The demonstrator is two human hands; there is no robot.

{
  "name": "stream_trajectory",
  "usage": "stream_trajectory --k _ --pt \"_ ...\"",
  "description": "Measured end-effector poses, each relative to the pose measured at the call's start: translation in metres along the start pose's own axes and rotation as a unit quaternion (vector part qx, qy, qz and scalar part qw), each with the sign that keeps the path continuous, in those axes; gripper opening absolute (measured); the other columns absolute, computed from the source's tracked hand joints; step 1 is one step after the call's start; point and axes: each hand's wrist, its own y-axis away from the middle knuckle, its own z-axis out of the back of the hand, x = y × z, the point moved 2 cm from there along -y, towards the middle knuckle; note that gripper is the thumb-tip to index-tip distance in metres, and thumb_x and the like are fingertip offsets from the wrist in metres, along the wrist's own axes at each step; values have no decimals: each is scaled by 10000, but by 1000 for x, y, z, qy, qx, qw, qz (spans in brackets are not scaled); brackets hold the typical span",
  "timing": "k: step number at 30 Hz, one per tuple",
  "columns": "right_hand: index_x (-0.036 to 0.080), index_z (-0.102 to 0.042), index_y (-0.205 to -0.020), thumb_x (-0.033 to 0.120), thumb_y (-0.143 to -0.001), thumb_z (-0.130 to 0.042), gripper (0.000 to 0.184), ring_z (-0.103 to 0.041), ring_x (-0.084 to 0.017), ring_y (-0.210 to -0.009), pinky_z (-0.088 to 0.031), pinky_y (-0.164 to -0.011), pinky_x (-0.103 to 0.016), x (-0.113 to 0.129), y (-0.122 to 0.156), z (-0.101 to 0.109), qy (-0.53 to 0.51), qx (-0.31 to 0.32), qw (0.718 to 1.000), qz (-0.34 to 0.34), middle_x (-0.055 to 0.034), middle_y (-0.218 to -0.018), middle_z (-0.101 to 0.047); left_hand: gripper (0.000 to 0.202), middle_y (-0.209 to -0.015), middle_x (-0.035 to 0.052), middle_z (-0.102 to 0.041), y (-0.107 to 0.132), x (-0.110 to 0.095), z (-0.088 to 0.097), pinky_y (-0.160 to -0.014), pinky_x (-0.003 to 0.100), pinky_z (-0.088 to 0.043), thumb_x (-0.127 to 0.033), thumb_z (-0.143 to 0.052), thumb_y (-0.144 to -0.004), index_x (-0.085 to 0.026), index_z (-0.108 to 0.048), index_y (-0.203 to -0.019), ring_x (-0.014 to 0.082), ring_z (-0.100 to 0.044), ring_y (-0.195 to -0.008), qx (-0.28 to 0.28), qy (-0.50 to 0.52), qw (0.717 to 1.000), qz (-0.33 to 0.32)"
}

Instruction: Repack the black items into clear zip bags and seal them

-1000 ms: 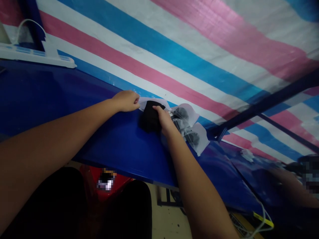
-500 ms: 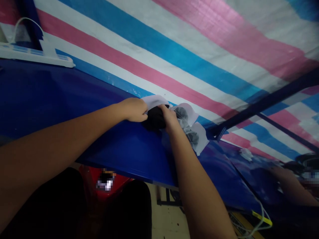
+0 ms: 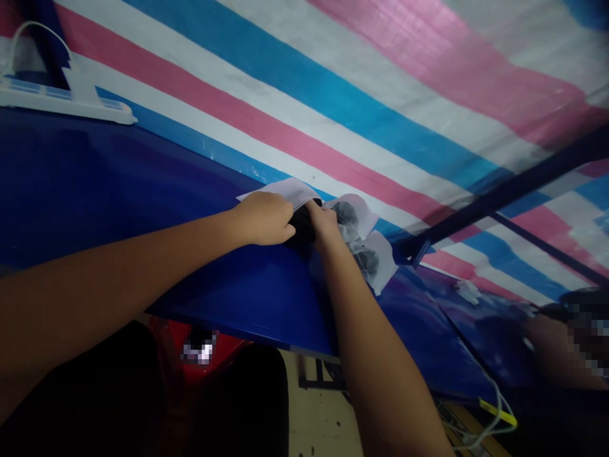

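A dark black item (image 3: 302,223), its kind not clear, is between my two hands on the blue table (image 3: 257,292). My left hand (image 3: 267,218) is closed against its left side, the fingertips hidden. Over the item's far side lies a white pouch or sheet (image 3: 291,190), partly behind my left hand. My right hand (image 3: 325,223) grips the item's right side with the thumb on top. Just right of that hand lie two whitish see-through bags, an upper bag (image 3: 349,214) and a lower bag (image 3: 373,261), with dark contents.
A white power strip (image 3: 66,105) sits at the table's far left. Striped sheeting (image 3: 285,95) rises behind the table, crossed by a dark bar (image 3: 499,190) at right. Another person's blurred arm (image 3: 552,339) is at the right. A red stool (image 3: 228,349) stands between my knees.
My left hand has moved right, covering more of the black item. The white pouch now spreads further left behind that hand. My right hand has barely moved.
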Motion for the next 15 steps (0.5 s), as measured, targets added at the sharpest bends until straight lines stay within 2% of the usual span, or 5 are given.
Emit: stream_trajectory --k 7,10,12,15 --pt "204 -653 -784 455 -671 -677 276 -678 -310 -923 -545 -735 -390 -11 -12 -1 44 -30 998 33 -80 -846 -702 303 -857 168 -695 4 -19 -4 -697 399 -455 -285 -497 -843 -121 -747 -893 315 -654 -854 -37 19 999 -9" --pt "201 -658 -846 468 -687 -666 311 -673 -311 -958 -549 -756 -394 -10 -8 0 43 -35 998 25 -104 -927 -707 301 -837 164 -694 3 -17 -6 -662 390 -444 -275 -493 -839 -112 -740 -895 309 -658 -826 -46 14 999 -1" --pt "207 -655 -905 460 -689 -669 334 -676 -302 -950 -556 -747 -386 -8 -3 -1 22 0 1000 3 -118 -987 -706 296 -823 162 -693 2 -10 -5 -644 383 -434 -281 -502 -833 -105 -731 -896 307 -660 -813 -52 8 999 11" --pt "227 -652 -969 424 -673 -685 357 -685 -280 -890 -570 -712 -368 -9 1 -5 -34 86 995 -32 -107 -986 -709 283 -829 157 -698 0 0 -2 -653 381 -432 -294 -516 -830 -114 -728 -883 299 -660 -814 -47 2 999 21"
